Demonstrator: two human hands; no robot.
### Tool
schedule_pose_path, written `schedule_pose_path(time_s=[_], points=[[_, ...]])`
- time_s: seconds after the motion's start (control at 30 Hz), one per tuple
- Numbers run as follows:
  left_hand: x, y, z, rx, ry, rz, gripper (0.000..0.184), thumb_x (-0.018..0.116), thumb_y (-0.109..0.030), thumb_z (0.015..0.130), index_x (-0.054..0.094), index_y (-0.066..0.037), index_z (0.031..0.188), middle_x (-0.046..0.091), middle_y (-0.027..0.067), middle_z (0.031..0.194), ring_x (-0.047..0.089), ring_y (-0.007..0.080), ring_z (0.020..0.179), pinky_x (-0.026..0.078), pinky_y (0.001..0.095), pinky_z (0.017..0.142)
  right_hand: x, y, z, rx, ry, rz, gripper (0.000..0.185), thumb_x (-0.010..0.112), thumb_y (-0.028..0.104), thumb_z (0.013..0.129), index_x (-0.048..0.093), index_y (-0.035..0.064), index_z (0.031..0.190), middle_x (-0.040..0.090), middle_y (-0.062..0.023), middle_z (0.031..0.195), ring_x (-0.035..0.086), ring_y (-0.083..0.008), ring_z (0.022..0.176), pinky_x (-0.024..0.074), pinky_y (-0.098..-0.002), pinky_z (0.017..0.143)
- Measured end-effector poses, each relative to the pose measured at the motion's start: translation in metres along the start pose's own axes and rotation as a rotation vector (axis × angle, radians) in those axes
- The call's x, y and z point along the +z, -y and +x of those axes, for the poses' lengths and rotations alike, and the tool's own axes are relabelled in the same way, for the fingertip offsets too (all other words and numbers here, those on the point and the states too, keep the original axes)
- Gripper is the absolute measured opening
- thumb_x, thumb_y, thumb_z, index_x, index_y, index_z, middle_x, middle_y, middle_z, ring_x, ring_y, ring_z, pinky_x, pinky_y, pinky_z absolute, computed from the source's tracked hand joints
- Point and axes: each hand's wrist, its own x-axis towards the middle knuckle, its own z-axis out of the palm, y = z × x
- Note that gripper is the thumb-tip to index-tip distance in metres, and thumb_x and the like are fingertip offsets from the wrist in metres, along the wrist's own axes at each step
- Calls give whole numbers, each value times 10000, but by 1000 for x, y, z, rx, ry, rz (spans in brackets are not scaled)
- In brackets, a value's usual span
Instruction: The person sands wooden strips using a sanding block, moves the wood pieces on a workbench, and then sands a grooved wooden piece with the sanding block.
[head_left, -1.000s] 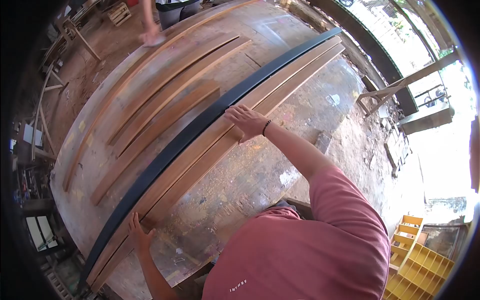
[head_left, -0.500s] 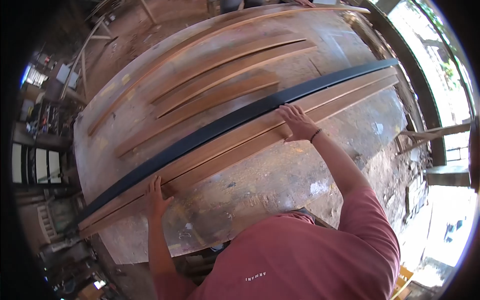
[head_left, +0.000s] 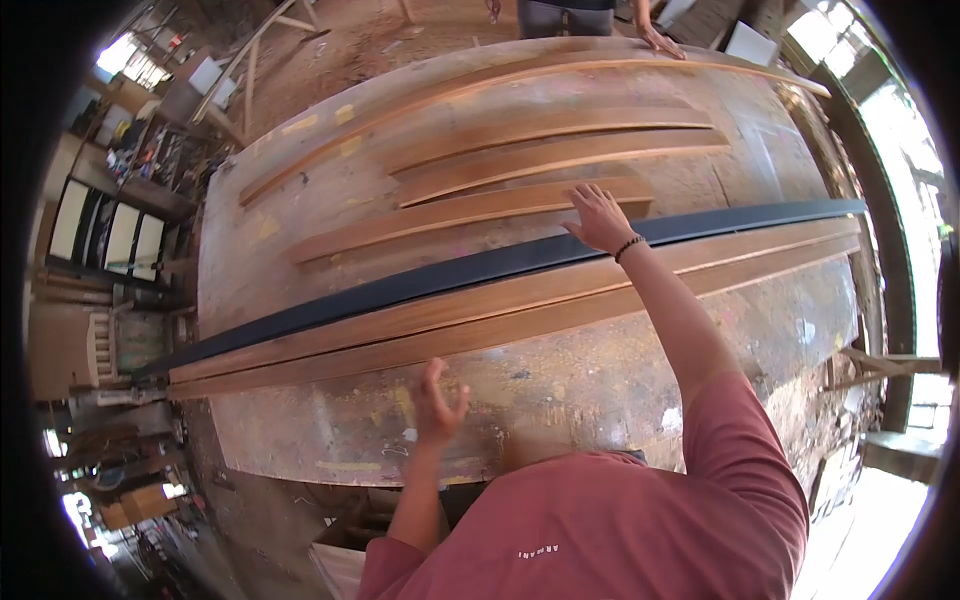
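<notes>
Head view: the short plank (head_left: 450,217) lies on the table (head_left: 560,380) just beyond the dark bar (head_left: 450,270), its long axis running left to right, the right end pointing slightly away from the wearer. Half a second ago both hands were on the pair of long planks (head_left: 480,296) on the near side of the bar; now the left hand (head_left: 437,410) has come off them and the right hand (head_left: 600,222) has crossed the bar — the camera has turned too, so the boards look more level. The short plank's right part lies under the right hand's fingers, stretched out and not closed round it; whether they press, I cannot tell. Well apart, the left hangs nearer the wearer, fingers loosely parted. Beyond lie two middle planks (head_left: 560,160), then a long far plank (head_left: 560,66) — a co-worker's hand (head_left: 663,42) near it.
</notes>
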Motion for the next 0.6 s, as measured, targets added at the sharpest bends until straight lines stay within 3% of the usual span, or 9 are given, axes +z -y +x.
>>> schedule_pose_path(time_s=[0.13, 0.2, 0.3, 0.43, 0.5, 0.53, 0.6], points=[[11, -30, -17, -23, 35, -152, 666, 807, -217, 927, 510, -45, 1498, 603, 180, 1469, 565, 399, 1355, 436, 528, 1131, 38, 21, 58, -25, 107, -59, 743, 774, 543, 940, 553, 105, 1499, 578, -155, 1472, 506, -351, 1429, 416, -480, 1184], [14, -39, -24, -33, 37, -170, 643, 806, -203, 927, 521, -45, 1482, 606, 176, 1465, 574, 395, 1340, 447, 517, 1121, 46, 32, 71, 68, 236, -161, 842, 776, 619, 902, 530, 118, 1532, 572, -161, 1484, 487, -363, 1449, 393, -476, 1201], [14, -43, -36, -60, 60, -244, 616, 802, -181, 930, 528, -43, 1464, 617, 170, 1444, 578, 394, 1331, 454, 506, 1111, 71, 13, 85, -4, 193, -228, 876, 818, 613, 858, 532, 95, 1504, 574, -164, 1467, 498, -372, 1422, 401, -485, 1182], [12, -39, -38, -70, 52, -265, 609, 799, -171, 937, 522, -49, 1467, 619, 191, 1420, 612, 395, 1277, 485, 495, 1074, 19, 26, 94, -128, 143, -235, 806, 861, 540, 833, 558, 67, 1411, 609, -157, 1381, 562, -371, 1316, 440, -476, 1137], [14, -38, -38, -109, 59, -266, 605, 794, -173, 951, 518, -54, 1475, 620, 195, 1415, 631, 383, 1252, 503, 485, 1056, -14, 41, 90, -217, 42, -210, 715, 864, 530, 829, 570, 60, 1281, 643, -127, 1252, 632, -355, 1184, 496, -461, 1039], [14, -37, -28, -179, 21, -413, 611, 788, -170, 966, 502, -50, 1492, 622, 185, 1419, 647, 356, 1233, 521, 478, 1041, -43, 63, 80, -233, -10, -234, 627, 874, 446, 824, 573, 74, 1228, 654, -100, 1177, 654, -328, 1077, 531, -433, 972], [16, -35, 1, -363, -60, -778, 631, 758, -198, 1010, 455, -40, 1541, 616, 164, 1449, 646, 312, 1247, 527, 476, 1065, -80, 86, 58, -326, -92, -296, 620, 884, 411, 798, 576, 87, 1226, 651, -93, 1158, 652, -309, 1056, 538, -427, 947]])
